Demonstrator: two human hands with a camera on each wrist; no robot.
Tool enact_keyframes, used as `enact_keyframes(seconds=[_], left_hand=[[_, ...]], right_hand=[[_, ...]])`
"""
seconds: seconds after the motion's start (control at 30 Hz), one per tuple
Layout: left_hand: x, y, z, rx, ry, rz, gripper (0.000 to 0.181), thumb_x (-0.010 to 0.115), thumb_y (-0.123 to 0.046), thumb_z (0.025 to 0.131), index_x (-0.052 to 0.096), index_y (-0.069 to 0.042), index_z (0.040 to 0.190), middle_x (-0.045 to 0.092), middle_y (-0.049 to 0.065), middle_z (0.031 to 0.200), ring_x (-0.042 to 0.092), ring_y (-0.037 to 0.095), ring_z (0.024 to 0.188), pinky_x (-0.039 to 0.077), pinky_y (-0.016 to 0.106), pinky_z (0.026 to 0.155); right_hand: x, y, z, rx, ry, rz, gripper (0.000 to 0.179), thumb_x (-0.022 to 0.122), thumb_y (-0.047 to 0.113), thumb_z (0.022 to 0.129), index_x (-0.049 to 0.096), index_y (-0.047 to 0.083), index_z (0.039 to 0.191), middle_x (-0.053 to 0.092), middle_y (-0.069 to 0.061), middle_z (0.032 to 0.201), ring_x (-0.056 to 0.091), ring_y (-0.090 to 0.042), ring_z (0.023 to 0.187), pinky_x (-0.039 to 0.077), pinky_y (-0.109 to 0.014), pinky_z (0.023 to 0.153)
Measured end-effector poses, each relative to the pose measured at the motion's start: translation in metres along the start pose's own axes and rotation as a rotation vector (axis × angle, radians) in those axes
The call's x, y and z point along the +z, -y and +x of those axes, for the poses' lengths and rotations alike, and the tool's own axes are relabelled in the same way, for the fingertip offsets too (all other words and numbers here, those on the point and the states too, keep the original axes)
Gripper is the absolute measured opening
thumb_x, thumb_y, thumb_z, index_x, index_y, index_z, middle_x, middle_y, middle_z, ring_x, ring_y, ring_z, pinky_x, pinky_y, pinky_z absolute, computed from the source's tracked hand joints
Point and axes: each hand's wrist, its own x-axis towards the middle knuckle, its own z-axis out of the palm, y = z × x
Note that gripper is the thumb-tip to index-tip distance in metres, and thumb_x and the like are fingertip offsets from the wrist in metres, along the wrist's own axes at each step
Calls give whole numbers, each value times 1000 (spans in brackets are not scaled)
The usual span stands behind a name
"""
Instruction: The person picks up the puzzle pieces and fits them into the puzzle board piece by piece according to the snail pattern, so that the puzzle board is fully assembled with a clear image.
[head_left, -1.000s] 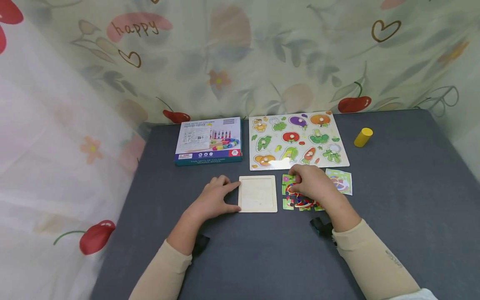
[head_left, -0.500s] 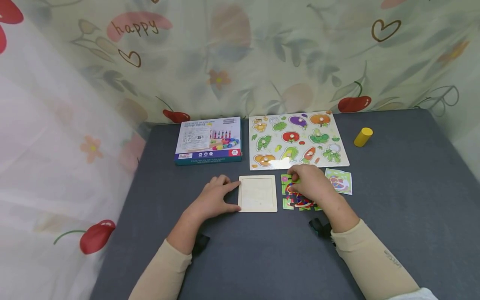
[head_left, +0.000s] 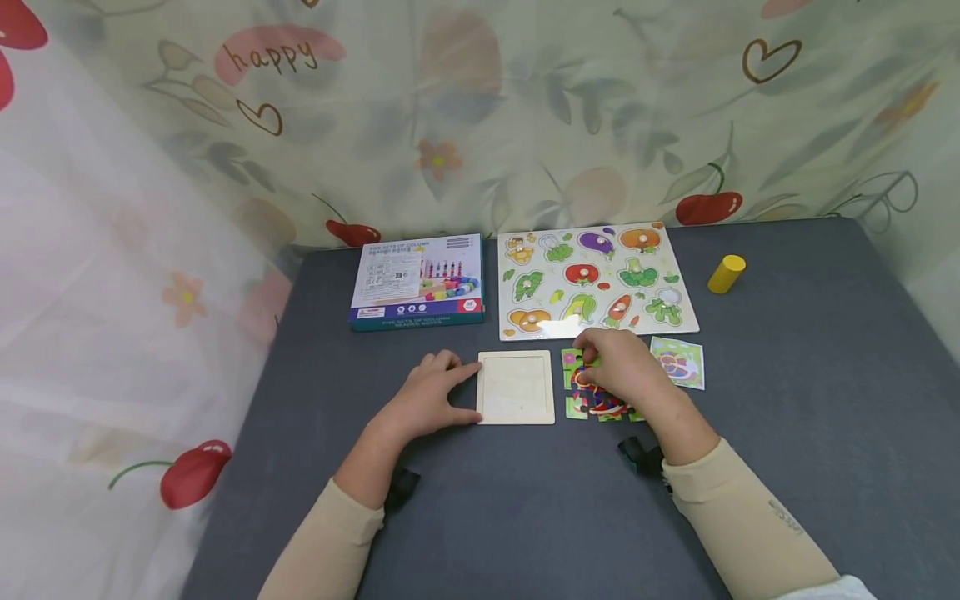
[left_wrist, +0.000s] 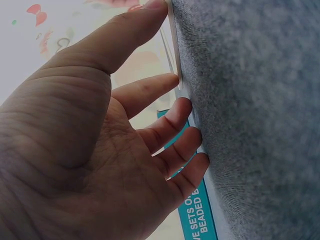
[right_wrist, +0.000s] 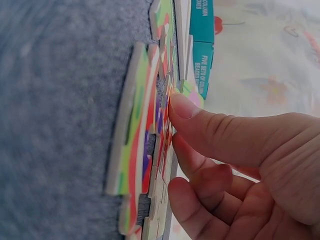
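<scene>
Wooden tray (head_left: pixel 516 387) lies flat on the grey table (head_left: pixel 525 517); I see the vegetable board (head_left: pixel 553 275) behind it to the right, and the flat box (head_left: pixel 417 282) behind it to the left. At the tray's left edge the left hand (head_left: pixel 429 390) has thumb and forefinger spread wide, both touching it. Just right of the tray, the right hand (head_left: pixel 624 367) bends its fingers over colourful puzzle pieces (head_left: pixel 607 405), thumb touching them; whether it grips one, I cannot tell.
</scene>
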Motion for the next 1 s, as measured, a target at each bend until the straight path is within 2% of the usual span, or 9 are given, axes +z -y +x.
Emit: enact_keyframes(seconds=[0.23, 0.57, 0.77, 1.0], left_hand=[[-1, -1, 0, -3, -4, -1, 81, 84, -48, 84, 52, -20, 153, 48, 4, 121, 39, 20, 102, 36, 39, 86], [-2, -3, -2, -7, 1, -4, 81, 84, -48, 84, 52, -20, 153, 48, 4, 123, 39, 20, 103, 36, 39, 87], [-2, -2, -1, -4, 3, 0, 81, 84, -49, 84, 52, -21, 153, 48, 4, 123, 39, 21, 104, 36, 39, 87], [-1, -1, -1, 5, 0, 4, 81, 84, -49, 84, 52, -21, 153, 48, 4, 122, 39, 21, 103, 36, 39, 87]], right_hand=[[1, -1, 0, 4, -12, 19, 37, 87, 9, 81, 72, 1, 113, 68, -4, 86, 61, -24, 81, 49, -46, 80], [-3, -3, 1, 5, -34, 37, 30, 81, 7, 86, 74, -1, 114, 68, -2, 84, 60, -23, 80, 47, -43, 80], [-17, 3, -5, -19, -58, 45, 31, 80, 10, 88, 74, 1, 117, 67, -1, 84, 54, -19, 69, 43, -38, 69], [-37, 18, -20, -48, -107, 84, 34, 80, 7, 88, 73, 1, 121, 67, -2, 86, 46, -19, 55, 40, -38, 60]])
